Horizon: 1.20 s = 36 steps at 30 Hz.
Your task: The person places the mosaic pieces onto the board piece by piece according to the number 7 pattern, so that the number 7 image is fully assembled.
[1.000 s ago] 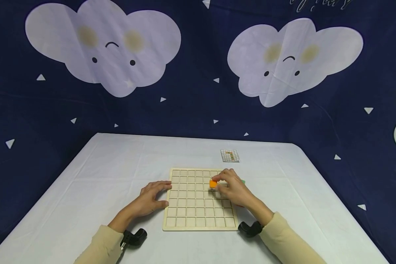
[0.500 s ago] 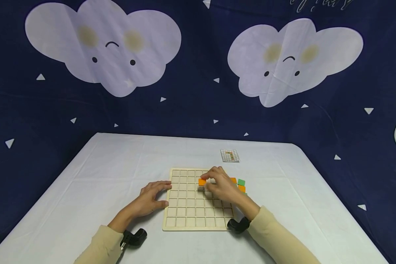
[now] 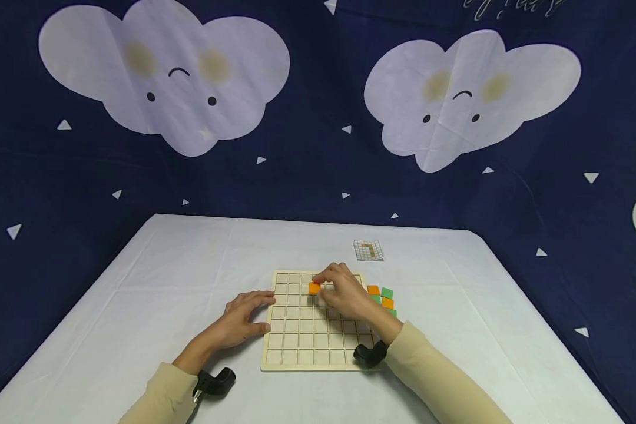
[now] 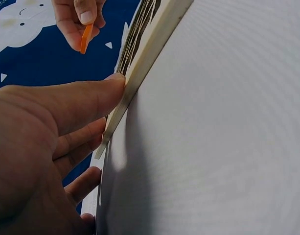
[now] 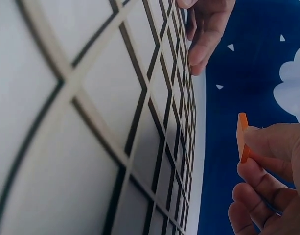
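A wooden grid board (image 3: 298,341) with rows of square cells lies flat on the white table. My right hand (image 3: 344,294) pinches a thin orange square tile (image 3: 314,288) between thumb and fingers, above the board's upper middle cells. In the right wrist view, the orange tile (image 5: 242,139) is seen nearly edge-on, apart from the grid. Along the board's left side rests my left hand (image 3: 238,321), thumb and fingertips at its edge. The left wrist view shows that thumb (image 4: 108,90) right against the board's wooden rim (image 4: 150,54).
Several loose orange and green tiles (image 3: 387,292) lie just right of the board, partly behind the right forearm. A small paper card (image 3: 368,250) with a printed grid pattern sits beyond the board. Black wrist cameras (image 3: 371,354) hang under both sleeves.
My right hand has carried the orange tile leftward and slightly away across the board, uncovering loose tiles at the right. The left hand stays in place.
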Available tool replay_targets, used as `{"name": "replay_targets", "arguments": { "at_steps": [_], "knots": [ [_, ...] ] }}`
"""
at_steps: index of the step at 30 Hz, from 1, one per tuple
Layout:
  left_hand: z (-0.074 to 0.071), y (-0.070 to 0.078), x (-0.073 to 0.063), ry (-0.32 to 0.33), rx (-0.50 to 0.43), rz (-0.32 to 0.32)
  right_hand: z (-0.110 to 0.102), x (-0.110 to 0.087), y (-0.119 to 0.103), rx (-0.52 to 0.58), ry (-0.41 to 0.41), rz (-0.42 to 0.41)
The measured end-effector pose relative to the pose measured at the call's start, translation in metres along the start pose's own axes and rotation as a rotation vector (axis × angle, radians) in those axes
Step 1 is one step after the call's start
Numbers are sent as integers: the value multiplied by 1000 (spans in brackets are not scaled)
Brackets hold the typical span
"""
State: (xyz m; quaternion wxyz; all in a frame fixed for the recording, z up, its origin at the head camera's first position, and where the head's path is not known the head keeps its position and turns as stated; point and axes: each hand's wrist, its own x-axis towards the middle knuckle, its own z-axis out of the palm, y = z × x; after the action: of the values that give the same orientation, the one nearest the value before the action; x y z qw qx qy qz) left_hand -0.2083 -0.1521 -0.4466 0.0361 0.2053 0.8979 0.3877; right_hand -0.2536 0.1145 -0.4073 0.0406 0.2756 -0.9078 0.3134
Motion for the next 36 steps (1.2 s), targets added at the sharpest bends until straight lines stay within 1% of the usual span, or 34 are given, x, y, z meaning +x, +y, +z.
{"name": "replay_targets", "arguments": {
  "at_steps": [10,16,24,28,36],
  "knots": [
    [0,0,1,0,-10,-6,6,12,-2,-16,-30,4],
    [0,-1,1,2,4,8,10,17,-2,-7,-40,18],
    [0,-1,0,-1,-2,10,14,22,-1,-10,-68,57],
    [0,-1,0,3,2,19,16,25,0,-27,-79,66],
    [0,0,0,4,-5,12,19,29,1,-53,-79,80]
  ]
}}
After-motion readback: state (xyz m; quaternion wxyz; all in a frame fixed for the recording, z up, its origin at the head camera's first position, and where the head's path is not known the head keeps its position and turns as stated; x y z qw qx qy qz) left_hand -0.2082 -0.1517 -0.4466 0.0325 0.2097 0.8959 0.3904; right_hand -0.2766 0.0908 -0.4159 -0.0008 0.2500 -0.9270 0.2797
